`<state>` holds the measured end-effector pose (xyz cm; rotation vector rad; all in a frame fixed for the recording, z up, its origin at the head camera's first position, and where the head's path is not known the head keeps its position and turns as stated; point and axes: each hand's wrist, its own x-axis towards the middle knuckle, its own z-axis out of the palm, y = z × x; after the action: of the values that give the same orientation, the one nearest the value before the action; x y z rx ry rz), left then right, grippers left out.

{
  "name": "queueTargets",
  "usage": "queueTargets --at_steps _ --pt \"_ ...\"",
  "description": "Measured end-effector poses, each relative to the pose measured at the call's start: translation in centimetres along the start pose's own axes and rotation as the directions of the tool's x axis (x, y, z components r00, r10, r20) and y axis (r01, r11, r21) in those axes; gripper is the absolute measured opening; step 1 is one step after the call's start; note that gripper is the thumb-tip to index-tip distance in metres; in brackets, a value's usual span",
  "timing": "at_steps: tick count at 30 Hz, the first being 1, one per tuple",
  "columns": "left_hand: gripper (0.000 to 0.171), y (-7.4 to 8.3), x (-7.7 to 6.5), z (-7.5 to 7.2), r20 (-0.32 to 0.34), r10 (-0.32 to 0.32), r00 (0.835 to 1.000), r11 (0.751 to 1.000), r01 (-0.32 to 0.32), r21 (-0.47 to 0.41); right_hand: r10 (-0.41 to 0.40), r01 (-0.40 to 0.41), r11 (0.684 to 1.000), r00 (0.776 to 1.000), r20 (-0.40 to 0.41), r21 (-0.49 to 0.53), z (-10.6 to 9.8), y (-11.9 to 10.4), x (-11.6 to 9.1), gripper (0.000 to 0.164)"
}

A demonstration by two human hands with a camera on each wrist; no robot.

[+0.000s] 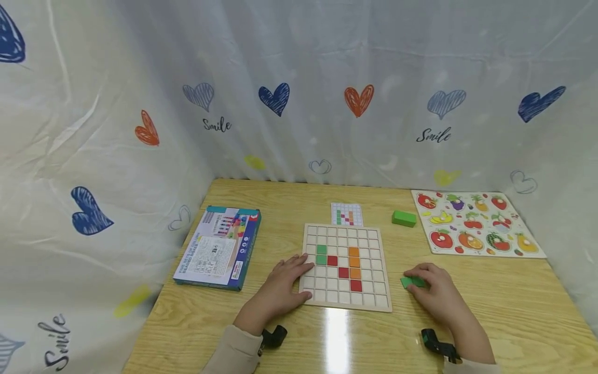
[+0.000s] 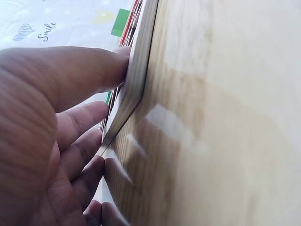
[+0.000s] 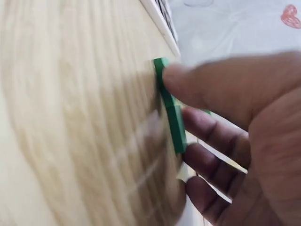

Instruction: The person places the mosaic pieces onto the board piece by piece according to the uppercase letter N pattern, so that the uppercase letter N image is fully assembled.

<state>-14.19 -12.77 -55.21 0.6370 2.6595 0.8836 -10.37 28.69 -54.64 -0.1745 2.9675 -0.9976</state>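
A square wooden grid board (image 1: 387,301) lies on the table with a few green, red and orange square tiles in its cells. My left hand (image 1: 282,283) rests at the board's left edge, fingers spread over the rim and thumb near the lower corner. The left wrist view shows the thumb tip against the rim. To the right of the board, my right hand (image 1: 436,291) has its thumb and fingers around two green tiles (image 1: 406,282) at the tabletop. In the right wrist view the thumb presses one green tile (image 3: 177,129), with fingertips behind the pair.
A small pattern card (image 1: 347,213) lies behind the board, with a green block (image 1: 404,218) to its right. A fruit puzzle board (image 1: 476,223) is at the back right. A blue toy box (image 1: 218,248) sits on the left. A curtain hangs behind the table.
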Motion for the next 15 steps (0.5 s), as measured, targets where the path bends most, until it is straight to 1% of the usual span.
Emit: queueTargets --at_steps 5,11,13,15 --pt "0.071 -0.14 0.03 0.21 0.002 -0.003 1.000 1.000 0.003 0.002 0.012 -0.013 1.000 0.999 -0.045 -0.023 0.32 0.12 0.10 0.020" --pt "0.071 -0.18 0.07 0.25 0.001 0.000 1.000 1.000 0.000 0.006 0.092 -0.092 0.996 0.994 -0.065 -0.006 0.52 0.02 0.34 0.024" --pt "0.071 -0.16 0.09 0.23 -0.001 0.001 1.000 1.000 -0.001 0.008 0.120 -0.121 0.993 0.989 -0.081 -0.004 0.52 -0.06 0.53 0.023" --pt "0.071 -0.13 0.09 0.16 -0.002 -0.001 1.000 1.000 0.001 0.008 0.131 -0.133 0.991 0.986 -0.105 -0.009 0.52 -0.22 0.81 0.019"
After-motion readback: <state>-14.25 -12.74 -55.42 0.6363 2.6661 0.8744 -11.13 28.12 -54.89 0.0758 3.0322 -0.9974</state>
